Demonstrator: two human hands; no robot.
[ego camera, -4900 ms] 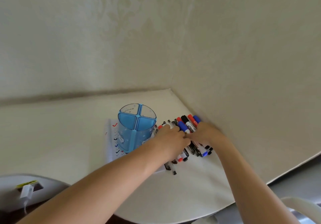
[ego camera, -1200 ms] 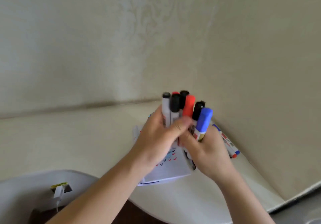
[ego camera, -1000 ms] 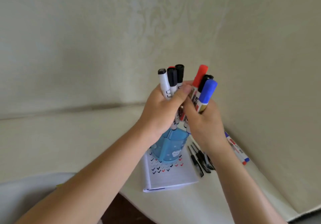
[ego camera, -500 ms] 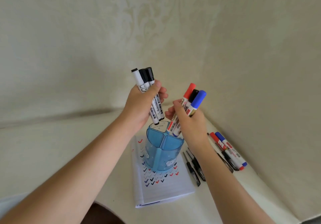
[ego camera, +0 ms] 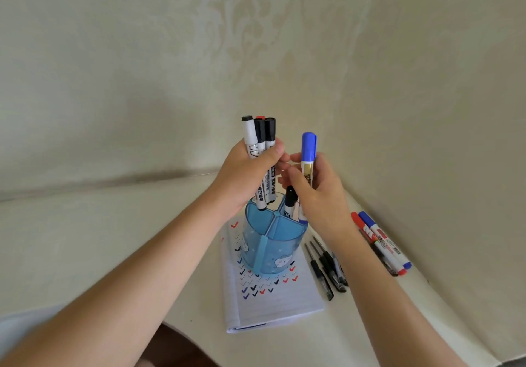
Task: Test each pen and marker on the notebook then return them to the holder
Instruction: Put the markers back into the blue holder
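Blue holder [ego camera: 273,242] upright on open notebook [ego camera: 270,301], amid rows of tick marks [ego camera: 264,285]; left hand [ego camera: 247,176] at 11 o'clock of holder, clenched round bundle of markers [ego camera: 260,144], caps up, lower ends at rim of rear-left compartment; right hand [ego camera: 318,195] at 1 o'clock, grasping blue-capped marker [ego camera: 308,150] upright, lower end inside rear-right compartment beside black-capped marker [ego camera: 289,200] standing there; black pens [ego camera: 327,267] flat on surface [ego camera: 85,238] at 3 o'clock; red and blue markers [ego camera: 378,238] further out, same bearing.
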